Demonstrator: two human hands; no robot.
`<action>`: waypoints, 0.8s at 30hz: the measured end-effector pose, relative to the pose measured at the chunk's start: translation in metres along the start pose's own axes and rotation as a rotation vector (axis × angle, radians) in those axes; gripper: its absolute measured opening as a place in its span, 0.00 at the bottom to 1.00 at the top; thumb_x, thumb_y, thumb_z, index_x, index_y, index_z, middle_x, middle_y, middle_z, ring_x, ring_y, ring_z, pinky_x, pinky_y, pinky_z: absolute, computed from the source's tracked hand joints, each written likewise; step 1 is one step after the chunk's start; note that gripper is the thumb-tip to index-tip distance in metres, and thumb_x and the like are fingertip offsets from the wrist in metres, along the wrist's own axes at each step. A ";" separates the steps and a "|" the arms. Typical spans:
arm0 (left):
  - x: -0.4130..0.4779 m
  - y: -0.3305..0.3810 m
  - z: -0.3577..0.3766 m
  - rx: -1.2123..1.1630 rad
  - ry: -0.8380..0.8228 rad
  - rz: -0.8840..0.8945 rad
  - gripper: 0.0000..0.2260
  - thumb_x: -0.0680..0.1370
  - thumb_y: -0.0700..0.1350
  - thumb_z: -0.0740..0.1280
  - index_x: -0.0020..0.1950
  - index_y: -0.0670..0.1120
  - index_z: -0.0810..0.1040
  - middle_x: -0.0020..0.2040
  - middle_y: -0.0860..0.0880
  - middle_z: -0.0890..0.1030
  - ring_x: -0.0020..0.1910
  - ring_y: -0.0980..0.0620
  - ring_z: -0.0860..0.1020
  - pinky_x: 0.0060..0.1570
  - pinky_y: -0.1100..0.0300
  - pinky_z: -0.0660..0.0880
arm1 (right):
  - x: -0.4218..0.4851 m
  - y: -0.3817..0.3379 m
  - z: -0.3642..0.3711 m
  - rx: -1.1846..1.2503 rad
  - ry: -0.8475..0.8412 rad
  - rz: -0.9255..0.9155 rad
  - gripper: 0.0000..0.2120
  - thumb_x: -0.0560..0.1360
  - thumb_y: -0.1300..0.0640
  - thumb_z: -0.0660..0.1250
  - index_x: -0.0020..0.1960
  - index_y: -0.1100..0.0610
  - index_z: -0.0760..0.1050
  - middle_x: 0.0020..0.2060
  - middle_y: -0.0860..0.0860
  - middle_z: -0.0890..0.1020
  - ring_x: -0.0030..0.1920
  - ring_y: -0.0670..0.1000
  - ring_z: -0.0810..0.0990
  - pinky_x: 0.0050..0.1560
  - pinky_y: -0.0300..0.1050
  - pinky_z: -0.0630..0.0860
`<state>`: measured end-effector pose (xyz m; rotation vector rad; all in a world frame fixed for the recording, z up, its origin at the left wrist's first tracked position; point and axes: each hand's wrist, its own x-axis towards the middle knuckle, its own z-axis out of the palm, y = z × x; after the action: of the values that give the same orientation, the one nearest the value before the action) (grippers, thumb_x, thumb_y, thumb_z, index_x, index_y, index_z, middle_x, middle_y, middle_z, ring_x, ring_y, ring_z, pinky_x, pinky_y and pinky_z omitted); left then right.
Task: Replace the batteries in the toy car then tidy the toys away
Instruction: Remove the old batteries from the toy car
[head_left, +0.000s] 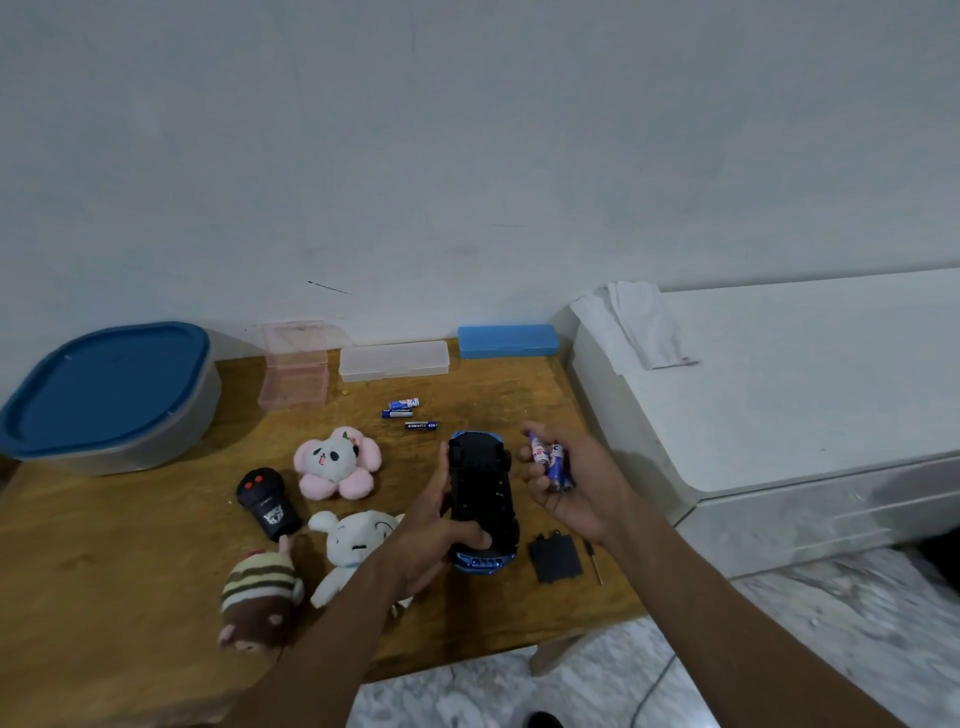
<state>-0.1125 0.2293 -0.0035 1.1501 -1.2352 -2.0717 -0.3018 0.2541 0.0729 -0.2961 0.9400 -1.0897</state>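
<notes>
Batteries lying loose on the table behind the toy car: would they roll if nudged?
Probably: the three batteries are smooth cylinders lying on their sides, so a sideways nudge would likely roll them across the flat wooden table. Pushed end-on they should just slide. They look rigid, unlikely to bend.

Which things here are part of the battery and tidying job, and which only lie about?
For the job: toy car in the left hand, batteries in the right hand, three loose batteries, black cover, screwdriver, remote, three soft toys; probably the blue-lidded tub.
Lying about, it seems: pink box, clear case, blue case, white cloth.
</notes>
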 end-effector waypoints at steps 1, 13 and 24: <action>0.000 -0.002 0.000 -0.011 0.006 -0.009 0.56 0.63 0.25 0.69 0.77 0.66 0.48 0.69 0.46 0.74 0.65 0.43 0.75 0.66 0.41 0.70 | 0.000 0.000 0.000 0.026 0.016 0.005 0.06 0.77 0.57 0.64 0.49 0.60 0.74 0.34 0.54 0.76 0.26 0.46 0.74 0.23 0.35 0.74; 0.000 -0.013 0.008 0.068 0.116 -0.070 0.58 0.63 0.25 0.72 0.77 0.63 0.43 0.69 0.49 0.73 0.67 0.46 0.72 0.66 0.47 0.70 | 0.004 0.013 -0.015 -0.046 0.271 0.037 0.06 0.75 0.61 0.70 0.49 0.61 0.75 0.34 0.54 0.79 0.32 0.48 0.79 0.28 0.37 0.78; 0.010 -0.003 0.019 0.376 0.279 -0.025 0.43 0.69 0.34 0.75 0.75 0.57 0.57 0.64 0.53 0.76 0.63 0.54 0.73 0.57 0.58 0.69 | 0.007 0.020 -0.027 -0.134 0.341 0.125 0.08 0.76 0.61 0.68 0.55 0.60 0.74 0.32 0.52 0.74 0.26 0.44 0.70 0.20 0.32 0.65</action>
<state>-0.1339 0.2326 -0.0054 1.5650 -1.5095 -1.6618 -0.3088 0.2632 0.0409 -0.1594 1.3215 -0.9801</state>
